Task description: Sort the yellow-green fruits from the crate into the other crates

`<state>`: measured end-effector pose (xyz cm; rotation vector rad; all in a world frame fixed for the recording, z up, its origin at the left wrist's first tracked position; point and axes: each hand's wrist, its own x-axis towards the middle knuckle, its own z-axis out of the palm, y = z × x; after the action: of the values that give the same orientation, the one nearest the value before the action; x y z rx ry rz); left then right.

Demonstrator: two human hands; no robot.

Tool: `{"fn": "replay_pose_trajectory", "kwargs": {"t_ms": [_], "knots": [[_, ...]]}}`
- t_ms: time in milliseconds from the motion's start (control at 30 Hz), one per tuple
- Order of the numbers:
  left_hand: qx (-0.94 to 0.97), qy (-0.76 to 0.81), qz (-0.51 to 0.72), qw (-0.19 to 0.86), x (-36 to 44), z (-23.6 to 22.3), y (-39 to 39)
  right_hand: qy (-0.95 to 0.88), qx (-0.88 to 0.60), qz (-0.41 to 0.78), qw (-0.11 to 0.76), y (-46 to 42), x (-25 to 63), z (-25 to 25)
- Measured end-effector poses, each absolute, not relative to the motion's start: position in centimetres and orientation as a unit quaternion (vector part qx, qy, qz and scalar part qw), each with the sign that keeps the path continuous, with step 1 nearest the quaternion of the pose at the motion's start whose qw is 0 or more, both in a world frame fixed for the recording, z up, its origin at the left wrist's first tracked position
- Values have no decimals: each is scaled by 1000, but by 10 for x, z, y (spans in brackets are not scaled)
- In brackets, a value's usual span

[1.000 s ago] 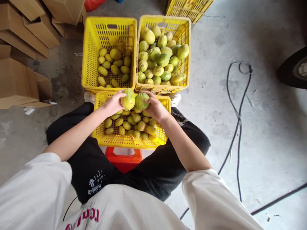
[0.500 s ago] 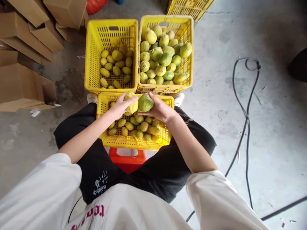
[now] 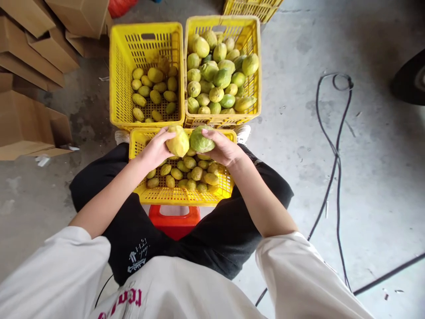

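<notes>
My left hand (image 3: 155,149) is closed round a yellow papaya (image 3: 178,141). In my right hand (image 3: 224,147) I grip a greener papaya (image 3: 201,140), its thumb lying over the top. The two fruits are held side by side, almost touching. Both hands are above the near yellow crate (image 3: 186,198), which has many smaller yellow-green papayas (image 3: 190,162) in it. My fingers' undersides are hidden behind the fruits.
Beyond stand two yellow crates: the left one (image 3: 114,75) partly filled with papayas, the right one (image 3: 257,75) piled higher. A red stool (image 3: 174,221) sits under the near crate. Cardboard boxes (image 3: 29,115) lie left; a black cable (image 3: 338,177) and a wheel (image 3: 411,79) are right.
Both hands keep hold of their papayas and have turned them; the left fruit shows a yellower side. My right fingers opened outward, then closed round the green one. The view has shifted slightly.
</notes>
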<state>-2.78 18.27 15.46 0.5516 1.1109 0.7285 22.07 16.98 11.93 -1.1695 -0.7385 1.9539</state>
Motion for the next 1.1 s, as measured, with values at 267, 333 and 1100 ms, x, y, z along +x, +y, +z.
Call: {"fn": "replay_pose_trajectory", "kwargs": {"t_ms": [267,333,1100], "knots": [[292,515,340,731,-25,142,183,-297,-386,800,350,163,217,121],[285,529,347,720,-25,144,182,-295,-357,818,341,164,217,122],[242,501,371,743,-18,145,175,-250,-434,761,411,166,203,99]]}}
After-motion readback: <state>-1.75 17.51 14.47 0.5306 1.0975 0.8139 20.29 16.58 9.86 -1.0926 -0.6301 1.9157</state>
